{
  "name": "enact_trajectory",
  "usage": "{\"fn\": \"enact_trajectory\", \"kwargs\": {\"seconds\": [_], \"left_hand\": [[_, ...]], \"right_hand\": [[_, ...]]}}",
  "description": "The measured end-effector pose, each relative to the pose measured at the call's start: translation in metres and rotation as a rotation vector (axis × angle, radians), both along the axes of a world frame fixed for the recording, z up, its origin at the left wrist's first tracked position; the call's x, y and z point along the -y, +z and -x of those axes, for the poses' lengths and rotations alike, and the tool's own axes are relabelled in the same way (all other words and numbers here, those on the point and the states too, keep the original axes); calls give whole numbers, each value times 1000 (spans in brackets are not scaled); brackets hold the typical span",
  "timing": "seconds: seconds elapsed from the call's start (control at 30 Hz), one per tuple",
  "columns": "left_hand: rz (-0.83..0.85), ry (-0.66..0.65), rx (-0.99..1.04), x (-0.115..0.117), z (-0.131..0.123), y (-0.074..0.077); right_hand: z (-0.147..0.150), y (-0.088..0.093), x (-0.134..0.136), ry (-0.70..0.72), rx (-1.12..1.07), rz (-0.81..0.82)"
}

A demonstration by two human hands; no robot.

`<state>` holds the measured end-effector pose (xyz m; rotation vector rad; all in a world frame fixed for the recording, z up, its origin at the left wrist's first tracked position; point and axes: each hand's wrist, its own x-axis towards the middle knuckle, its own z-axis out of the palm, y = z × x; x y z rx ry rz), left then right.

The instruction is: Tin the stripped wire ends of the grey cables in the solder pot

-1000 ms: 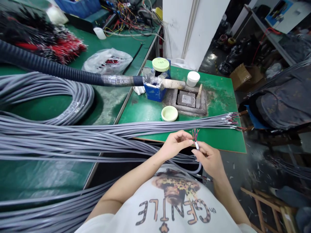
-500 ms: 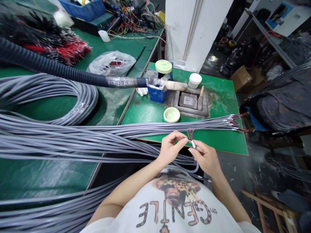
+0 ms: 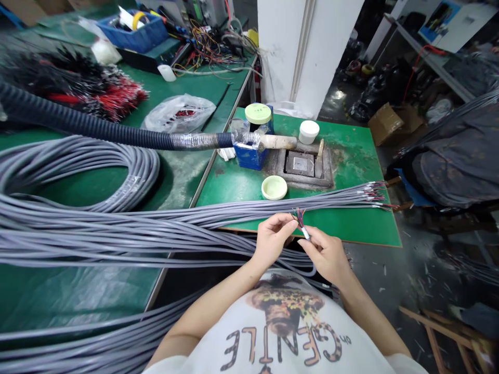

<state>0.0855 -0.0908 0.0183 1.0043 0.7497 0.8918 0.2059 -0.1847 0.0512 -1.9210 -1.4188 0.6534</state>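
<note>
Grey cable (image 3: 307, 237): its end is raised in front of your shirt (image 3: 278, 317), between your two hands, by the near edge of the green table (image 3: 362, 228).
Right hand (image 3: 327, 254): you pinch the cable between thumb and fingers, just below where it splits.
Left hand (image 3: 273, 236): your thumb and forefinger are pinched together on strands at the left side of the fan; how many, I cannot tell.
Step at the fan: you seem to be parting and straightening the loose strands, the right hand acting as the clamp.
Next move at the strands: it likely calls for a steady right grip and a light left pinch, taking strands apart without bending or tugging them.
Coloured wires (image 3: 300, 216): thin, red and pink with some green and dark ones, spread like a small brush and pointing away from you; their tips are too small to judge.
White collar (image 3: 304, 231): it wraps the cable just below the wires, tilted with its upper end towards your left hand.
Cable bundle (image 3: 280, 205): more grey lengths lie across the table beyond your hands, their ends showing similar white bands and splayed wires.
</note>
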Motion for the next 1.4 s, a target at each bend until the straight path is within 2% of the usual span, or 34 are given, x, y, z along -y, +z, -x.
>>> {"fn": "enact_trajectory", "kwargs": {"seconds": [0.17,0.47,0.57,0.63,0.7,0.8,0.93,1.07,1.17,1.4], "left_hand": [[-2,-24,4,-4,1,0],[-126,-48,-50,-12,2,5],[-331,23,-69,-10,2,3],[-500,54,-82,-8,2,0],[-577,46,-85,-5,2,-2],[-508,6,-60,-2,0,-5],[-317,-39,-1,0,-5,-7],[-89,-95,63,0,-10,-7],[28,-94,118,-1,-11,-10],[93,-46,139,-2,-9,-15]], "right_hand": [[0,2,-2,9,37,10],[0,7,-5,38,39,29],[-3,4,-6,4,-106,19],[-6,-1,-8,-23,-292,12],[-10,-8,-10,-36,-495,13],[-14,-19,-16,-53,-704,-22],[-16,-29,-20,-133,-772,-180],[-16,-30,-21,-171,-682,-335],[-18,-27,-21,-145,-537,-371],[-15,-17,-26,-98,-328,-379]]}}
